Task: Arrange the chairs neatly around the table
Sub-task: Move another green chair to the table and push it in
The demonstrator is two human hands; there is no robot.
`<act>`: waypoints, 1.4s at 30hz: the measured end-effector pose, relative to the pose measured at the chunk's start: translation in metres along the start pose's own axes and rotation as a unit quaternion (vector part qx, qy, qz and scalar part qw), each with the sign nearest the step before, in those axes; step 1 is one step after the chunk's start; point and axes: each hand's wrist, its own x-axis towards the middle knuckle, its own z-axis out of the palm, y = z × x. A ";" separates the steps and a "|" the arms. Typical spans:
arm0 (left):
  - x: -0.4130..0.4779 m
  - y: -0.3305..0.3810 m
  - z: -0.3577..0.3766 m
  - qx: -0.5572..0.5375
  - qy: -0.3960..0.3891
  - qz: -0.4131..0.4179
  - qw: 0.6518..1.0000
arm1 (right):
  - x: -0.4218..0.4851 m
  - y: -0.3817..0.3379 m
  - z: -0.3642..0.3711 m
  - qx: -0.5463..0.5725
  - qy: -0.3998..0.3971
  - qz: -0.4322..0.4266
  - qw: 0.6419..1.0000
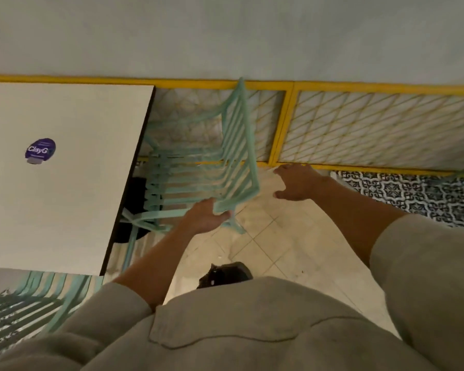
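Note:
A mint-green slatted metal chair stands at the right side of a white square table, its seat partly under the table edge. My left hand grips the near corner of the chair's backrest. My right hand hovers just right of the backrest, fingers spread, touching nothing. A second mint-green chair shows at the bottom left, by the table's near side.
A yellow-framed lattice railing runs behind the chair along a pale wall. A purple round sticker lies on the tabletop. The floor is beige tile with dark patterned tile to the right. My black shoe is below the chair.

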 end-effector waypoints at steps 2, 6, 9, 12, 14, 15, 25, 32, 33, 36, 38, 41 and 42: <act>0.017 0.026 -0.001 -0.013 -0.006 0.002 1.000 | 0.016 0.021 -0.011 -0.017 -0.006 -0.010 1.000; 0.063 0.066 -0.005 -0.060 -0.004 -0.021 0.998 | 0.063 0.054 -0.040 -0.054 -0.012 -0.041 0.998; 0.108 0.093 -0.006 -0.138 0.006 -0.059 0.989 | 0.104 0.068 -0.063 -0.070 0.006 -0.070 0.995; 0.147 0.120 0.005 -0.217 0.033 -0.097 0.971 | 0.135 0.079 -0.074 -0.090 0.018 -0.103 0.990; 0.174 0.137 0.010 -0.255 0.056 -0.139 0.955 | 0.155 0.091 -0.086 -0.113 -0.004 -0.133 0.985; 0.186 0.143 0.014 -0.268 0.065 -0.160 0.948 | 0.164 0.099 -0.091 -0.123 -0.010 -0.149 0.981; 0.229 0.156 0.017 -0.307 0.107 -0.268 0.907 | 0.298 0.100 -0.160 -0.213 -0.026 -0.269 0.939; 0.228 0.172 0.029 -0.287 0.166 -0.376 0.865 | 0.390 0.059 -0.187 -0.318 -0.041 -0.400 0.859; 0.228 0.176 0.029 -0.279 0.173 -0.395 0.858 | 0.397 0.057 -0.188 -0.335 -0.052 -0.405 0.849; 0.234 0.183 0.028 -0.245 0.190 -0.443 0.841 | 0.426 0.052 -0.190 -0.371 -0.094 -0.429 0.818; 0.235 0.189 0.029 -0.219 0.193 -0.467 0.835 | 0.437 0.056 -0.189 -0.383 -0.108 -0.437 0.806; 0.237 0.195 0.027 -0.204 0.199 -0.487 0.826 | 0.446 0.064 -0.189 -0.353 -0.120 -0.449 0.812; 0.238 0.195 0.027 -0.203 0.202 -0.488 0.825 | 0.448 0.067 -0.188 -0.338 -0.119 -0.456 0.815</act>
